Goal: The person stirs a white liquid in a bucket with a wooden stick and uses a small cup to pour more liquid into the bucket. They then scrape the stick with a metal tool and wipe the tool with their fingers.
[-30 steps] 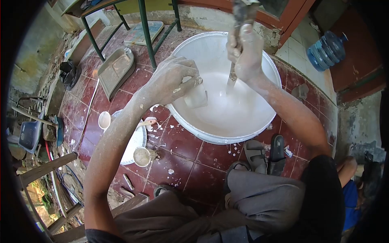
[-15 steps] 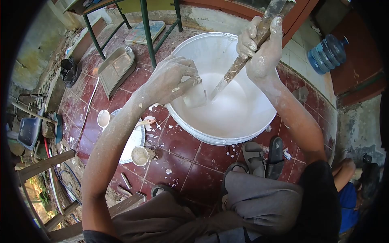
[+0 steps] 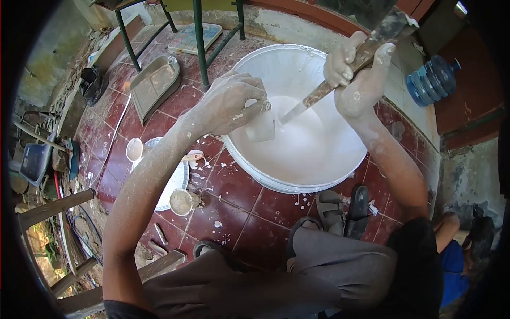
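My left hand (image 3: 231, 103), coated in pale dust, is closed on a small white cup (image 3: 262, 128), tilted over the near left side of a large white bucket (image 3: 276, 182). Smooth white paint-like liquid (image 3: 305, 154) fills the lower part of the bucket. In my right hand (image 3: 357, 90) is a long, stained wooden stick (image 3: 320, 93), gripped above the bucket's right side. The stick slants down to the left, its lower end at the white liquid. White smears cover the fingers of both hands.
Left of the bucket are a dustpan (image 3: 155, 87), a white lid (image 3: 175, 186), and cups (image 3: 181, 202). A green-legged table (image 3: 201, 48) stands behind. Sandals (image 3: 357, 212) lie in front, a blue water bottle (image 3: 431, 80) at right. Another person's arm (image 3: 447, 229) shows at lower right.
My right hand and the stick have shifted right and slightly down, the stick leaning flatter. My left hand stays over the bucket with the cup; the whole view has shifted a little.
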Motion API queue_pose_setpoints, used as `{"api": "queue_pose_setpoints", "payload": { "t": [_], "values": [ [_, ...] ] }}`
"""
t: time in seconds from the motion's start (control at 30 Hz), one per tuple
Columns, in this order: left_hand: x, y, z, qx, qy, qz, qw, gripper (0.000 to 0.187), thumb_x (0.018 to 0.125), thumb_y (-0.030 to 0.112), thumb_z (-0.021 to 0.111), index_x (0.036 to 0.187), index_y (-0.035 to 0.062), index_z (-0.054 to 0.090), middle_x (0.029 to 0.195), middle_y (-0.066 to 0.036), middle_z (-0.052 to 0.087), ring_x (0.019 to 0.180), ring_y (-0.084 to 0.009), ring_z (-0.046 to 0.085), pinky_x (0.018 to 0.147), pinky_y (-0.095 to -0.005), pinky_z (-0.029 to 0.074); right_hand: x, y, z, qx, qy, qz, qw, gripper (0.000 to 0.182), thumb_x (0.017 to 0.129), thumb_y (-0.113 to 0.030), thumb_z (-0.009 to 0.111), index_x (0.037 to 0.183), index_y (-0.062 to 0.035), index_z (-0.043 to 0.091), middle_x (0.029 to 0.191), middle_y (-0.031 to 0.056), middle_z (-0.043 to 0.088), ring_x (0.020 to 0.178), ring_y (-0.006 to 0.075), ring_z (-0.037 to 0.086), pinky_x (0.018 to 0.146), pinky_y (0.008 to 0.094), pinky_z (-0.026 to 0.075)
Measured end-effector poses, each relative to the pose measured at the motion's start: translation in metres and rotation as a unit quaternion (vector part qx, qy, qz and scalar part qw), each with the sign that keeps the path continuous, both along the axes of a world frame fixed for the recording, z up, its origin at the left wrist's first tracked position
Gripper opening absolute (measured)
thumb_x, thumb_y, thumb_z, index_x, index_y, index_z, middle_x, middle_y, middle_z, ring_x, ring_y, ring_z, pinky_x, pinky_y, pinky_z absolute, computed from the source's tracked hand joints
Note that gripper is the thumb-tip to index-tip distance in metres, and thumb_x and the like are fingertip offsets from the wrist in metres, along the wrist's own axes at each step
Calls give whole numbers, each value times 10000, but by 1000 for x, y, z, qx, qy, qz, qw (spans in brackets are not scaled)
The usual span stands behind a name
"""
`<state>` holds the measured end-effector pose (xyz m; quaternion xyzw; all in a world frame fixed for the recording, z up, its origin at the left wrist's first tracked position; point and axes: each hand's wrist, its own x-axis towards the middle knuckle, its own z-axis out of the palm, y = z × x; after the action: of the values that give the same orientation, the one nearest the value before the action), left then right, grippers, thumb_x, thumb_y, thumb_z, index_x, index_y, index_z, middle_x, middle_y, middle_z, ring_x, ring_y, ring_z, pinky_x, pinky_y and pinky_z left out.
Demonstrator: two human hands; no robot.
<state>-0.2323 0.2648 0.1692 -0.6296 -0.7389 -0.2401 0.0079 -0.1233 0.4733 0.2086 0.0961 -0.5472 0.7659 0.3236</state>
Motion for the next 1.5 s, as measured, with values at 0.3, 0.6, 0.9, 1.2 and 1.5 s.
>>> {"api": "queue_pose_setpoints", "payload": {
  "t": [0.3,0.6,0.9,1.2,1.5],
  "values": [
    [-3,-3,-3,22,7,-7,1000,248,903,231,582,898,4,682,955,-130,632,960,-328,582,859,-435,441,13,5,41,104,-36,-33,993,560,998,-620,291,757,-127,406,550,-62,304,452,52,248,428,212,239],
    [-3,-2,-6,25,3,-7,1000,246,898,227,587,889,-1,679,954,-138,632,952,-337,585,864,-440,444,24,-1,41,28,-58,-8,998,509,1022,-565,296,781,-131,411,563,-47,294,447,67,223,426,227,228],
    [-3,-3,-6,23,11,-3,1000,252,905,228,583,902,-5,680,956,-140,632,964,-334,582,876,-444,438,15,10,35,95,31,-156,983,472,1024,-517,355,979,-82,530,672,8,415,571,99,351,520,242,313],
    [-3,-2,-6,18,5,5,1000,263,909,239,589,919,-6,685,966,-140,637,967,-332,589,865,-442,446,22,10,40,56,31,-108,992,458,1036,-497,334,1055,-80,523,696,-9,412,578,88,353,534,239,324],
    [-2,-3,-4,6,-1,10,1000,210,886,196,580,933,27,696,984,-131,642,983,-329,599,901,-457,438,29,9,20,-16,-71,19,997,487,1035,-538,282,870,-114,454,625,-46,331,508,57,288,465,208,268]
  ]
}}
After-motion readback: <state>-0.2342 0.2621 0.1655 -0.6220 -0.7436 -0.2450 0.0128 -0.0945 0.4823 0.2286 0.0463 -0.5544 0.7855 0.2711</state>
